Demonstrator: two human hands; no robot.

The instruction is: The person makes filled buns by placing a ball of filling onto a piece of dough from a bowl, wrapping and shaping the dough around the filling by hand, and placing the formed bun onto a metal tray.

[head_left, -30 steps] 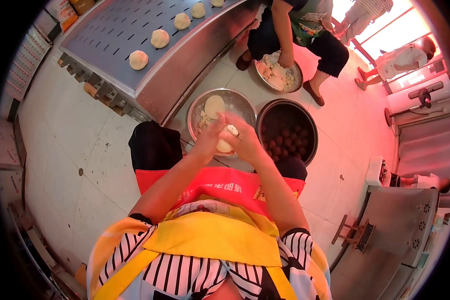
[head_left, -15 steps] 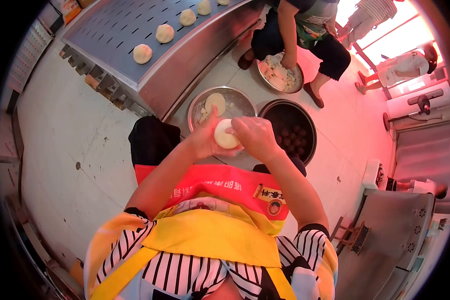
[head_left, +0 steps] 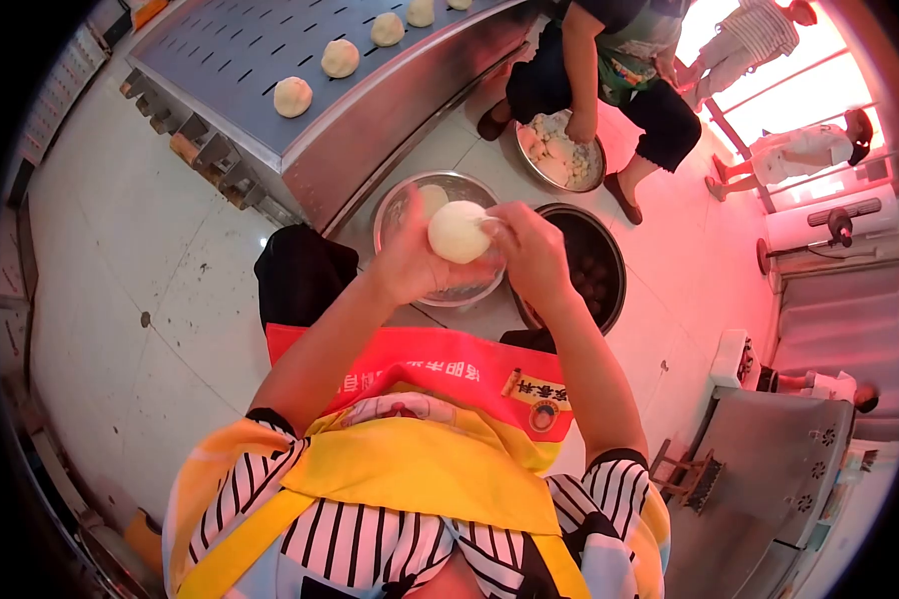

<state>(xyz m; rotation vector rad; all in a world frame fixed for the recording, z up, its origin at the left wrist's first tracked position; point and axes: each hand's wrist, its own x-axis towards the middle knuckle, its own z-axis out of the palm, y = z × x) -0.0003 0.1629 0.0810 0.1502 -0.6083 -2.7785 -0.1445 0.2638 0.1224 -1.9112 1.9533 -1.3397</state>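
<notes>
A pale, smooth dough ball (head_left: 458, 233) rests against the palm and fingers of my left hand (head_left: 407, 258), which cups it over a steel bowl. My right hand (head_left: 536, 252) pinches a small bit of dough at the ball's right side, fingertips pressed together. Beneath my hands, the steel bowl (head_left: 381, 215) holds another pale dough piece (head_left: 433, 199), partly hidden. Right of it stands a dark pot (head_left: 621, 268) with several round dark balls (head_left: 591, 278) inside; my right hand covers its left edge.
Several dough balls (head_left: 340, 59) sit in a row on a slotted metal surface (head_left: 225, 60) at upper left. Across from me a person's hand (head_left: 581, 125) reaches into another bowl (head_left: 600, 173) of dough pieces. A stand fan (head_left: 841, 226) and a small stool (head_left: 691, 477) are at right.
Both hands have lifted slightly with the dough. My right fingers have gone from pressing on its top to pinching its right side, and the dough now looks rounder.
</notes>
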